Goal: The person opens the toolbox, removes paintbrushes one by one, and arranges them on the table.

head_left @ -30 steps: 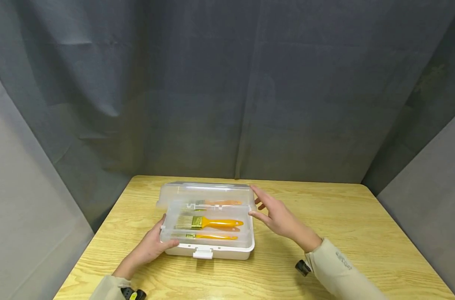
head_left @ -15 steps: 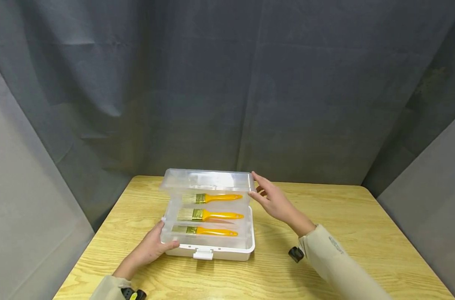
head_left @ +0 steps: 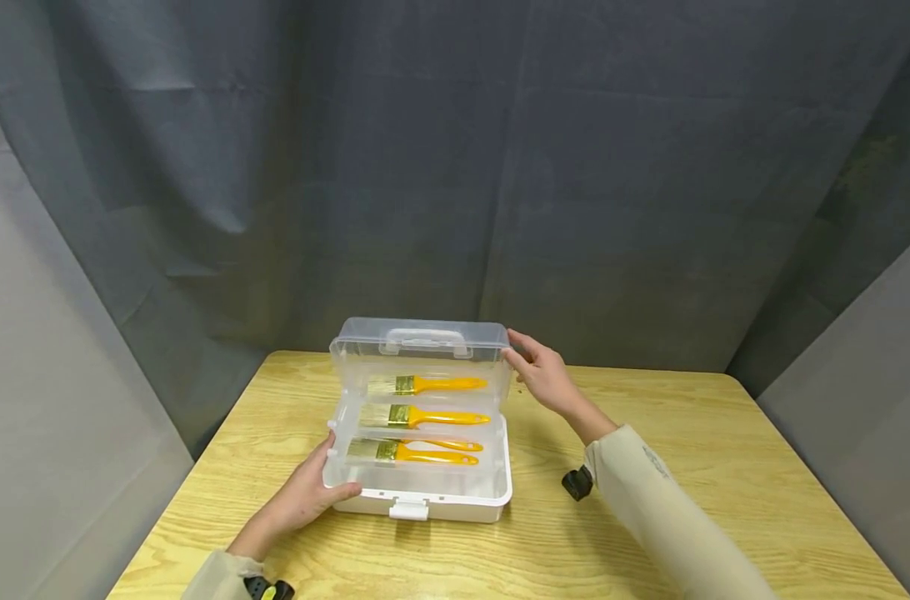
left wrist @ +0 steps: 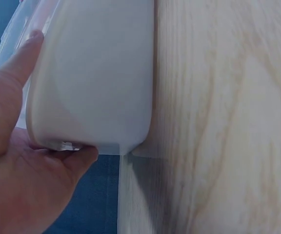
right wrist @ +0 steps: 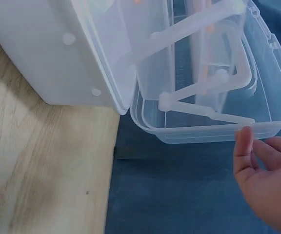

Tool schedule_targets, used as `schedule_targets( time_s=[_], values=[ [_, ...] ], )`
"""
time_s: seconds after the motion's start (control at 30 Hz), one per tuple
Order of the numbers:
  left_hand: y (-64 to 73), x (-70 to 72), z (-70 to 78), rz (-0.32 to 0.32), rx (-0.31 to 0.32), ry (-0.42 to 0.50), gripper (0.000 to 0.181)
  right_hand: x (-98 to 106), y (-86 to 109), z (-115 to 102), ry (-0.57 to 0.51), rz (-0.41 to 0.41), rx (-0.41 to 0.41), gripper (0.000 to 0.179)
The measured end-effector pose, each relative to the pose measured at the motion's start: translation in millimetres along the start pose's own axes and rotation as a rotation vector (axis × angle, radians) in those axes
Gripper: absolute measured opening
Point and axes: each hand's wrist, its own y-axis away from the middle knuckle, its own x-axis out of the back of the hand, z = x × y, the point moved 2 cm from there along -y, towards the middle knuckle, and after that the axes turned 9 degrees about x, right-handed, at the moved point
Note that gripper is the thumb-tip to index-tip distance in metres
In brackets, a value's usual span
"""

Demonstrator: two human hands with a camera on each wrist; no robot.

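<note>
A white plastic storage box (head_left: 461, 507) with a clear raised lid (head_left: 492, 333) stands on the table. Inside, stepped translucent trays (head_left: 350, 417) are spread upward, linked to the lid by plastic arms (right wrist: 194, 109) in the right wrist view. Several yellow-handled paintbrushes (head_left: 449, 418) lie in them, bristles to the left. My left hand (head_left: 302, 492) grips the box's left end, its thumb over the rim; in the left wrist view, a finger bends round the wall (left wrist: 96, 73). At the lid's right edge, my right hand (head_left: 547, 379) pinches the rim between thumb and fingers.
The wood-grain table (head_left: 687, 467) extends to both sides of the box. Dark curtain (head_left: 612, 208) hangs close behind the table's back edge, with grey panels (head_left: 65, 400) at the sides. A white latch (head_left: 409, 510) sticks out at the box's front.
My right hand has lifted the lid up and back, and the trays have spread upward with it, uncovering the paintbrushes. My left hand has stayed on the box's left end.
</note>
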Motion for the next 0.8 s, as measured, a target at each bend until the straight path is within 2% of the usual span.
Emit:
schedule_targets(
  time_s=[0.3,0.47,0.8],
  values=[
    [-1.8,-1.0,0.5,0.006,-0.03,-0.007,0.103,-6.6,-12.6,23.7,-0.188,0.118,-0.147,0.045],
    [-1.5,-1.4,1.3,0.009,-0.011,0.002,0.101,-14.5,-15.9,32.1,-0.287,0.149,-0.199,0.044],
    [-2.9,-1.4,1.9,-0.01,-0.018,0.043,0.095,-25.9,-21.5,49.2,-0.341,0.175,-0.239,0.042]
  ],
)
